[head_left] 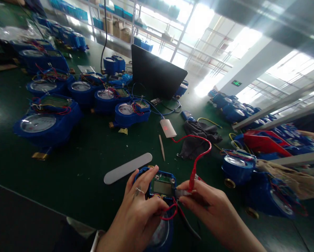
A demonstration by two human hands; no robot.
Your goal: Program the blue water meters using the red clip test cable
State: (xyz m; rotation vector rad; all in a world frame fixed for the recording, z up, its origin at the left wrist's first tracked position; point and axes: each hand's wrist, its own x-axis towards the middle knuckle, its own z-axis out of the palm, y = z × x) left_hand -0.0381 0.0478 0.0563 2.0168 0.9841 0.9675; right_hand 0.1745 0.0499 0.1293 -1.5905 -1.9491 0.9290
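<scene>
A blue water meter (161, 185) with an open top, green circuit board and small grey display lies at the near edge of the dark green table (88, 154). My left hand (140, 210) wraps around its left side, a ring on one finger. My right hand (206, 206) pinches a small grey connector (182, 193) against the meter's right side. A red cable (199, 157) loops from that connector up to a white box (168, 128) with a red light.
Several more blue meters (49, 119) with loose wires stand at the left and back, others (241, 168) at the right. A grey flat strip (128, 168), a thin stick (161, 147), a dark cloth (197, 138) and a black laptop (157, 73) lie beyond.
</scene>
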